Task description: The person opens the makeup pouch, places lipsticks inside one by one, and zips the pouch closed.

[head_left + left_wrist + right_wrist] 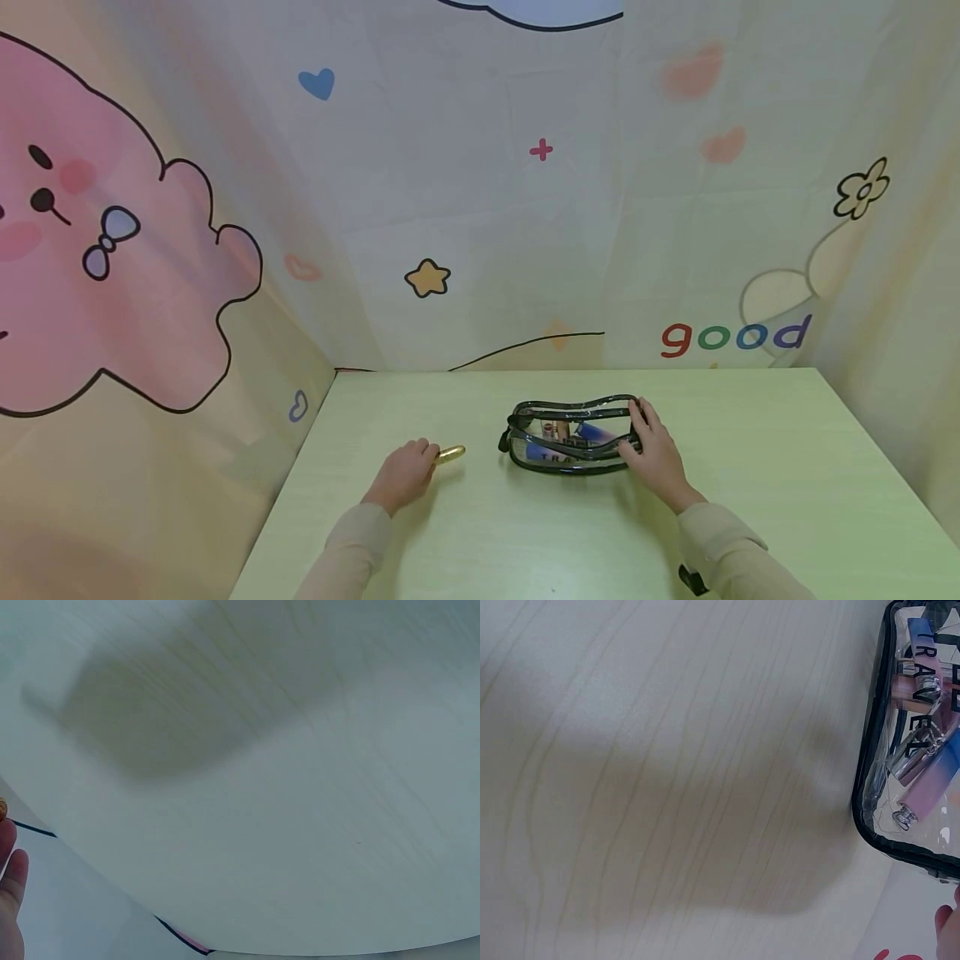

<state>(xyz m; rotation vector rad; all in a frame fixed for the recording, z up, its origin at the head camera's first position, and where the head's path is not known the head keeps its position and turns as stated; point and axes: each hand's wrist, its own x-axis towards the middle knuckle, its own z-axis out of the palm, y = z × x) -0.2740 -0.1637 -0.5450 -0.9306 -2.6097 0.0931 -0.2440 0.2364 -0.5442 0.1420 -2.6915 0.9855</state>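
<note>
In the head view, my left hand (403, 477) pinches a slim, shiny gold tube (451, 454) above the left part of the table. Only fingertips of the left hand (10, 889) and a bit of the gold tube (2, 808) show in the left wrist view. My right hand (657, 460) grips the right end of a clear zip pouch (573, 471) with black trim. Inside the pouch lie several small cosmetic tubes, among them a pink-and-blue tube (930, 787). Lettering on the clear side reads "TRAVEL". The right hand (946, 930) barely shows in its wrist view.
A pale wooden table (570, 542) lies under both hands. Behind it hangs a printed curtain (480, 183) with a star, hearts and the word "good". A small black object (692, 580) shows beside the right sleeve (723, 533).
</note>
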